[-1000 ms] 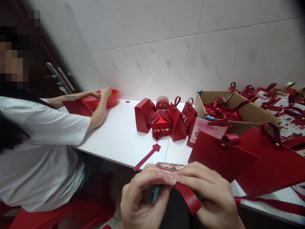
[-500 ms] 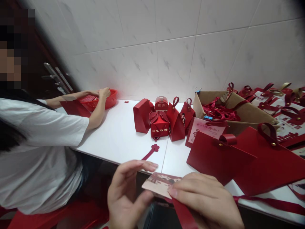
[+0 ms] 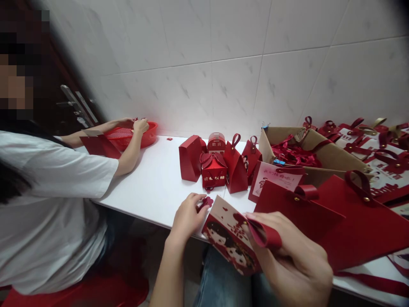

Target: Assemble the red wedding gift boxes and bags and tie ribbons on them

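A small red and cream gift box (image 3: 230,238), printed with cartoon faces, tilts over the table's front edge. My right hand (image 3: 292,251) is closed around its upper right corner, beside a red strap loop (image 3: 271,237) with a gold stud. Left of the box, my left hand (image 3: 188,217) rests at the tabletop with thumb and fingers curled around a dark red strap with a flower-shaped end (image 3: 209,201). Part of that strap is hidden by the fingers. Just behind stands a red box with a cord bow (image 3: 214,172).
Red bags (image 3: 235,168) and boxes cluster behind my hands. To the right are large red bags (image 3: 284,204), a cardboard box (image 3: 338,164) of red ribbons and more gift bags (image 3: 388,164). At left a person (image 3: 54,204) reaches into a red basket (image 3: 150,133).
My left hand has moved away from the printed piece to the flower-ended strap on the table. My right hand has turned the box upright, so its printed face and strap loop show.
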### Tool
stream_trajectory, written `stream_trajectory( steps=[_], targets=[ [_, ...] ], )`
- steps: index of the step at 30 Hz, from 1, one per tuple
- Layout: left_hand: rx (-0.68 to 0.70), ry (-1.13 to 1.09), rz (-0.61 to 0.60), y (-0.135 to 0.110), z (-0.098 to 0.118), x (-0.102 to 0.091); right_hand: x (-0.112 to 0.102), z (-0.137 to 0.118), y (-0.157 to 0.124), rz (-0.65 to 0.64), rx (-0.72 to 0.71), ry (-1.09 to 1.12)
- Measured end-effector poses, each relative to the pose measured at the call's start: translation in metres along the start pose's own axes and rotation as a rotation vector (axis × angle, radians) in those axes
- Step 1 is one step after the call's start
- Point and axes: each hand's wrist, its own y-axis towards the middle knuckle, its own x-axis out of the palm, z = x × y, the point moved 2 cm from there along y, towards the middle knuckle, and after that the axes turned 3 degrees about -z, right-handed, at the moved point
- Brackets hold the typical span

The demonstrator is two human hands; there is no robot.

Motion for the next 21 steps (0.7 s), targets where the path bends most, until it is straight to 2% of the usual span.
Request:
stream_trajectory(
  steps=[3, 6, 9, 11, 14, 17, 19, 21],
  targets=[
    [-0.010, 0.084, -0.035, 0.013, 0.002, 0.005, 0.011, 0.006, 0.012, -0.016, 0.069, -0.051],
    [-0.023, 0.152, -0.046, 0.019, 0.000, 0.005, 0.031, 0.025, 0.021, 0.021, 0.149, -0.151],
    [-0.017, 0.179, -0.015, 0.017, -0.006, 0.002, 0.054, 0.047, 0.022, 0.066, 0.195, -0.265],
    [-0.013, 0.170, 0.033, 0.011, -0.012, -0.003, 0.063, 0.053, 0.021, 0.047, 0.216, -0.295],
    [-0.012, 0.121, 0.126, -0.006, -0.022, -0.015, 0.059, 0.037, 0.016, 0.024, 0.208, -0.301],
    [-0.026, 0.063, 0.233, -0.030, -0.024, -0.029, 0.045, 0.006, 0.006, 0.024, 0.078, -0.193],
    [-0.041, -0.082, 0.283, -0.047, -0.018, -0.036, 0.041, -0.006, -0.004, -0.049, 0.035, -0.045],
    [-0.055, -0.360, 0.269, -0.062, -0.006, -0.037, 0.044, -0.005, -0.016, -0.154, 0.154, 0.096]
  ],
)
